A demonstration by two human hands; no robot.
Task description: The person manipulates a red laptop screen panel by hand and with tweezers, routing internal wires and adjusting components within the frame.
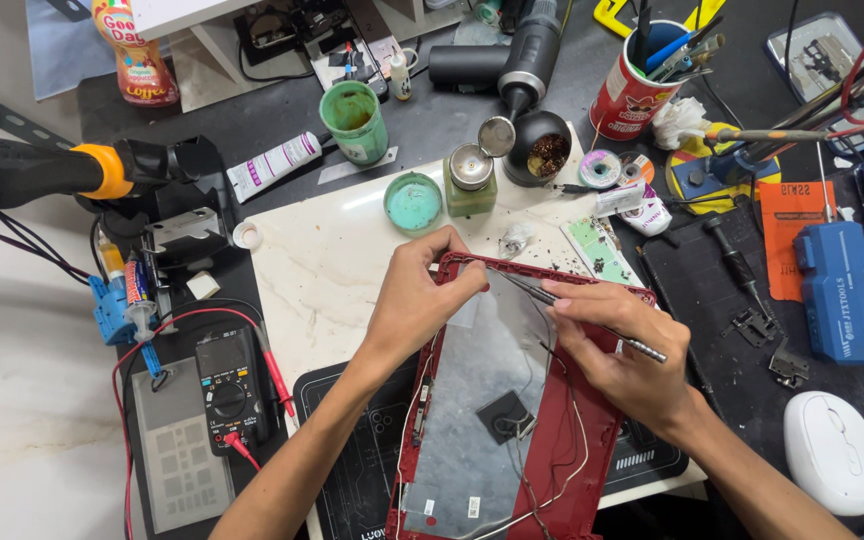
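While left hand [414, 300] steadies the red cover [562, 440], tweezers [577, 315] point upper-left.

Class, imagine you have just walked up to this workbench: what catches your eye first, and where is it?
First, the red plastic laptop lid shell at centre, left hand gripping its top edge, right hand holding slim metal tweezers over it. Next, the orange-collared black hot-air tool at far left and the white oval mouse at lower right.

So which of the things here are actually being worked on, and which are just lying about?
In use: red laptop lid, gripped at its top edge by the left hand; tweezers in the right hand.

Lying about: multimeter, white mouse, green cup, pen cup.
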